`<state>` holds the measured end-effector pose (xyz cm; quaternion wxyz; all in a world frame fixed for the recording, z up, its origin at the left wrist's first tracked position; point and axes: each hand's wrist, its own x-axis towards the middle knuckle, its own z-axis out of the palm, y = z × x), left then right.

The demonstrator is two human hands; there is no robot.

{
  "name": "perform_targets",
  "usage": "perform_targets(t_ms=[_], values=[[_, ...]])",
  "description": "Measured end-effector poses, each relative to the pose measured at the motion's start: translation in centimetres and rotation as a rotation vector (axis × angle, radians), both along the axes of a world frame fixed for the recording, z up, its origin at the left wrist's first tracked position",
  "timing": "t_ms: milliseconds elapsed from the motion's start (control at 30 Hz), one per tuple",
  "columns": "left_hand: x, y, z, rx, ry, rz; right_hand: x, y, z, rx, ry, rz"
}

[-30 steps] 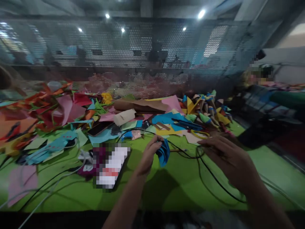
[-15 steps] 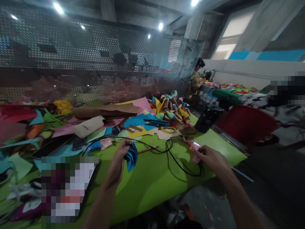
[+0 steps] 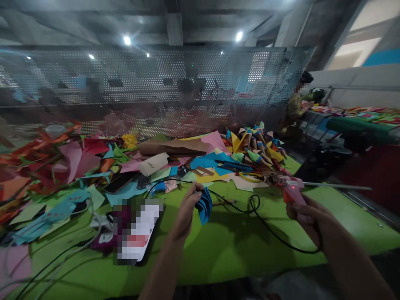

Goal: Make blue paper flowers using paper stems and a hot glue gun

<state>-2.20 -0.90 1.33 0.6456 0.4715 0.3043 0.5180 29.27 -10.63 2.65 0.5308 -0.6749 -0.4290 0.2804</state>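
Observation:
My left hand (image 3: 187, 208) is closed around a folded blue piece (image 3: 204, 206), paper or felt, whose layers fan out on its right side. In my right hand (image 3: 309, 214) is a pink glue gun (image 3: 293, 189) with a small red light, its nozzle towards the left. A long pale glue stick (image 3: 340, 186) juts out of its back end to the right. The gun's black cord (image 3: 278, 241) loops over the green tabletop (image 3: 237, 254) between my hands. Both hands are raised over the table, well apart from each other.
Yellow-handled scissors (image 3: 250, 177) lie among coloured sheets. Behind them is a heap of small coloured cone-like pieces (image 3: 250, 146). Scraps (image 3: 71, 158) cover the left side, near a dark phone (image 3: 120, 183) and a lit phone (image 3: 146, 229). A perforated panel (image 3: 140, 91) stands behind; a person (image 3: 296, 104) works far right.
My right hand has lifted the glue gun from low over the table, and its glue stick now shows. My left hand still holds the blue piece. The view has turned left.

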Motion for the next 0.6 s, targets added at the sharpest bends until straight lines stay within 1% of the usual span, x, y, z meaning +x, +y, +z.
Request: perform_targets(t_ms=[67,100,167,267,367,533,600], values=[[0.0,0.0,0.0,-0.007,0.010,0.006,-2.0,0.3,0.8,0.019,0.280,0.136],[0.0,0.1,0.0,-0.007,0.017,0.010,-3.0,0.5,1.3,0.024,0.356,0.183],[0.0,0.2,0.0,-0.002,0.034,0.023,-4.9,0.7,2.2,0.044,0.411,0.270],[0.1,0.3,-0.1,0.026,0.061,0.023,-7.3,1.1,3.2,0.022,0.354,0.377],[0.1,0.3,-0.2,0.059,0.093,0.003,-8.9,1.5,3.6,0.023,0.261,0.454],[0.0,0.4,-0.4,0.096,0.116,0.014,-10.3,1.9,3.6,0.006,0.080,0.437],[0.1,0.4,-0.3,0.098,0.128,0.006,-10.6,1.9,3.9,-0.015,0.015,0.466]])
